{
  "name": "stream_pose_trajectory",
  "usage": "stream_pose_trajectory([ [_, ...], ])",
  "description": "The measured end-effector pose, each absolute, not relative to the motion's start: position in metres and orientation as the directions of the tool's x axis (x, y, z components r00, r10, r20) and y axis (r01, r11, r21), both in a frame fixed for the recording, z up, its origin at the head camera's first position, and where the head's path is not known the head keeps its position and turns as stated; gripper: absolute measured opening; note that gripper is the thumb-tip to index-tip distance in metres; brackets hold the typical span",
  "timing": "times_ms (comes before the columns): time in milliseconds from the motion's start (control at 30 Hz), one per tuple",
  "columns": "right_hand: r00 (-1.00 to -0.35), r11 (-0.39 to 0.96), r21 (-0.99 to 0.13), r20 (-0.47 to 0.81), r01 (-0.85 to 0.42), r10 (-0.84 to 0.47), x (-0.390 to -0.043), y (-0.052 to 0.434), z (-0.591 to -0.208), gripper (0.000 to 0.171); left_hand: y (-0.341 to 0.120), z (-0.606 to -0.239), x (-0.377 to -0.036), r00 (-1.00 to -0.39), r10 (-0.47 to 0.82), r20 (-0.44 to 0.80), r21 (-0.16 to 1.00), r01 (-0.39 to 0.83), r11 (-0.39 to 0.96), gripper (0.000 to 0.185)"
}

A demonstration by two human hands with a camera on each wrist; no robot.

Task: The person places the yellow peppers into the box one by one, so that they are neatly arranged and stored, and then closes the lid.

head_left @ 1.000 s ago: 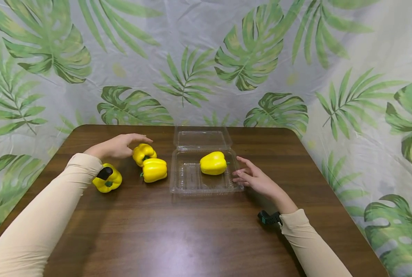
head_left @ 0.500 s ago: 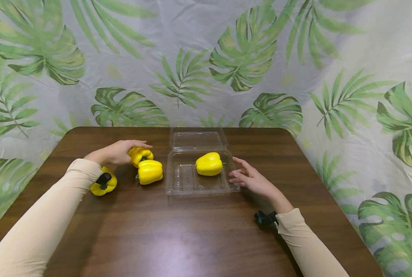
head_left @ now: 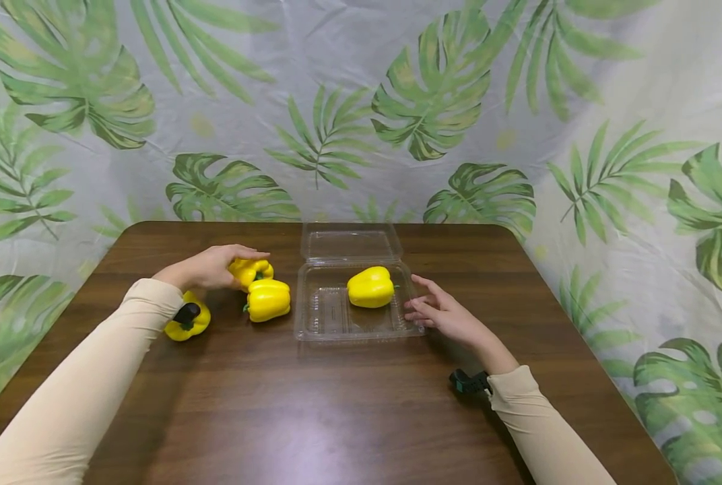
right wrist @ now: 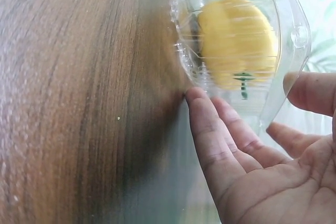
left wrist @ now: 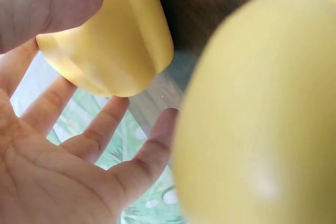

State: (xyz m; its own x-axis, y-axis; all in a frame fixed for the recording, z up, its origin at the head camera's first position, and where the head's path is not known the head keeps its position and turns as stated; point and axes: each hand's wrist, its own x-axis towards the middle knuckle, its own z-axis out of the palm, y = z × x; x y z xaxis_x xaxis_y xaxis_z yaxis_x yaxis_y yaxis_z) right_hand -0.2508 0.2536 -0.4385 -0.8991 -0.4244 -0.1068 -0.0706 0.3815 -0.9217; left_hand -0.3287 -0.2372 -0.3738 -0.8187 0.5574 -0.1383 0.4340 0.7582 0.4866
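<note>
A: Head view: left hand (head_left: 212,266) resting loose over far yellow plastic bell pepper (head_left: 250,271), beside clear plastic clamshell box (head_left: 361,323). Not gripped yet.

B: Wrap fingers round first. Right hand (head_left: 442,313), fingers straight, steadying box.

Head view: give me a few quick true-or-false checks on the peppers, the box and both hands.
1. One pepper lies in the clear box. True.
2. The box lid is closed. False: it stands open at the back.
3. The left hand rests on a pepper on the table. True.
4. The right hand holds a pepper. False: it holds nothing, fingers at the box's right edge.
5. Four peppers lie outside the box. False: three.
</note>
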Motion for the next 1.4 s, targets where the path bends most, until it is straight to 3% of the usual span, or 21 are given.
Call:
stream_pose_trajectory([
  [600, -0.899, 0.379, -0.923, -0.104, -0.073, -0.425, -0.251, 0.253, -0.437, 0.066, -0.238, -0.379, -0.332, -0.865, 0.488, -0.120, 0.456, 0.388, 0.801, 0.082],
  [1400, -0.901, 0.371, -0.927, -0.110, -0.059, -0.420, -0.251, 0.253, -0.441, 0.066, -0.238, -0.389, -0.333, -0.872, 0.485, -0.065, 0.443, 0.410, 0.797, 0.084],
])
